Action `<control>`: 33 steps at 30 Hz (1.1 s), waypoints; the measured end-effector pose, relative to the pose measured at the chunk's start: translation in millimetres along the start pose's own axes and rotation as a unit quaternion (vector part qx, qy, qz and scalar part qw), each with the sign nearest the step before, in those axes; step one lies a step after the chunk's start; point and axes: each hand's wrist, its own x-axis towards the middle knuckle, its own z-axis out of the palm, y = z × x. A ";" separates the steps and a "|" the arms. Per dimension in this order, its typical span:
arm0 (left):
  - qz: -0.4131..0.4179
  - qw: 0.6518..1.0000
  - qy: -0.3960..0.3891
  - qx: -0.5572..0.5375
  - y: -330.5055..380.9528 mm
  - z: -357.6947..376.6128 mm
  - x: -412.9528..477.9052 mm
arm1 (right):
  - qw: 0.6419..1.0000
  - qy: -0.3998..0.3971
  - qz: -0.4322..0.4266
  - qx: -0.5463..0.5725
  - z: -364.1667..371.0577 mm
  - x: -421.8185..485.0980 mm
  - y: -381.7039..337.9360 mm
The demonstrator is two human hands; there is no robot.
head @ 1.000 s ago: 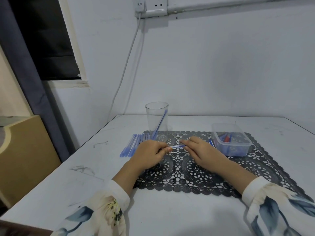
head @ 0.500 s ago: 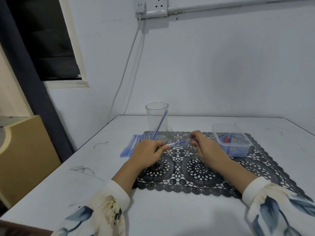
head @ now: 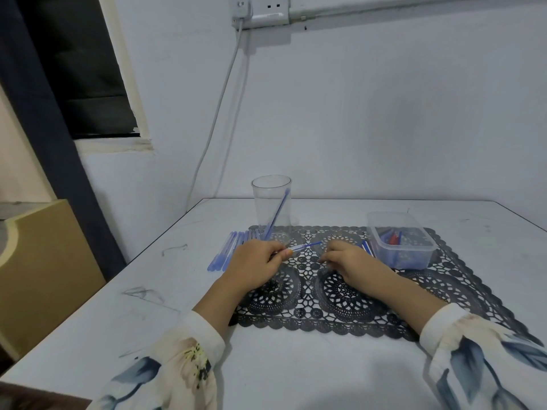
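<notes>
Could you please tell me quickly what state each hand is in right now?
Left hand: pinching a blue pen.
Right hand: fingers curled above the black lace mat; cannot tell if it holds anything.

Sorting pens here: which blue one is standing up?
The pen leaning inside the clear cup; the row beside the left hand lies flat on the table.

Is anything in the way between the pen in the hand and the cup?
Nothing visible. The left hand holds the pen just in front of the clear cup; only bare mat lies between them.
</notes>
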 end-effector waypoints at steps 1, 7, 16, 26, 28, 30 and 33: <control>-0.001 1.000 0.001 0.000 0.0 0.1 -0.1 | 1.000 -0.006 0.003 -0.002 -0.2 0.4 -0.4; -0.004 1.000 -0.001 -0.001 0.1 0.8 -0.1 | 0.999 -0.046 0.015 -0.018 -2.1 -0.1 -1.7; -0.005 1.000 -0.006 0.007 2.7 -0.6 -0.8 | 0.998 -0.024 0.051 0.007 -7.0 -3.2 -5.7; 0.011 1.000 0.006 0.027 9.2 -0.3 -2.1 | 0.984 0.161 0.078 -0.008 -7.9 -0.4 -6.9; 0.015 0.999 0.007 0.031 10.3 0.3 -1.9 | 0.982 0.186 0.036 -0.016 -7.5 0.8 -9.8; 0.015 0.999 0.008 0.033 11.0 1.1 -1.5 | 0.980 0.199 0.003 -0.023 -7.3 1.4 -13.9; 0.018 0.999 0.009 0.035 12.2 2.8 -1.4 | 0.980 0.198 -0.029 -0.024 -6.5 0.9 -21.0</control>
